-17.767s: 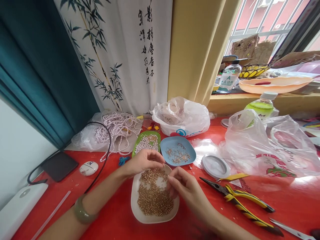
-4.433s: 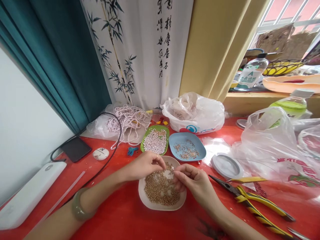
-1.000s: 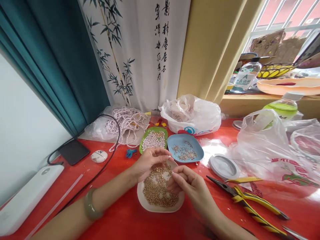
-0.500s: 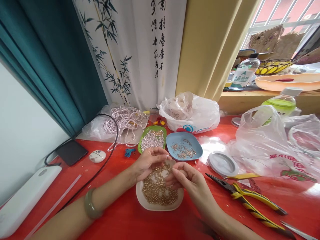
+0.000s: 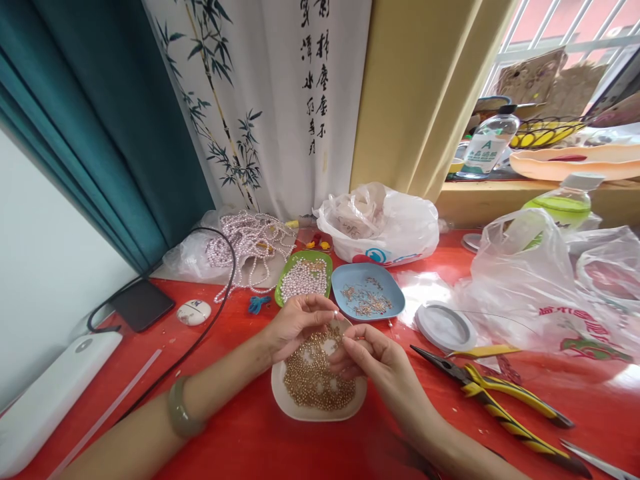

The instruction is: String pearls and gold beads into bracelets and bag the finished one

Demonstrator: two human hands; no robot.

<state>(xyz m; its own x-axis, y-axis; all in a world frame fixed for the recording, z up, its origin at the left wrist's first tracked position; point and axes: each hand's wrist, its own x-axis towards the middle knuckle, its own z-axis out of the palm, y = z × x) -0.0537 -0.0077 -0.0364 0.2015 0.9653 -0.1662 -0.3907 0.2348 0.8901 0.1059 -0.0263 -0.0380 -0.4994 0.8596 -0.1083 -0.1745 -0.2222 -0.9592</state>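
Note:
A white dish (image 5: 320, 412) full of small gold beads (image 5: 317, 383) stands on the red table. Over its back left edge is my left hand (image 5: 303, 323), fingers pinched together with a tiny pale bead (image 5: 335, 314) at the fingertips. My right hand (image 5: 373, 353) hangs over the dish's right side, thumb and forefinger closed; whatever lies between them is too small to make out. Behind the hands are a green tray (image 5: 304, 277) of pinkish-white beads and a blue tray (image 5: 369, 291) of small metallic pieces.
Yellow-black pliers (image 5: 495, 400), a grey round lid (image 5: 446, 327) and plastic bags (image 5: 530, 280) lie at the right. A white bag (image 5: 383, 223) and bead strands (image 5: 245, 243) stand behind. At the left are a black cable (image 5: 200, 333), a phone (image 5: 143, 305) and a white oval object (image 5: 194, 312).

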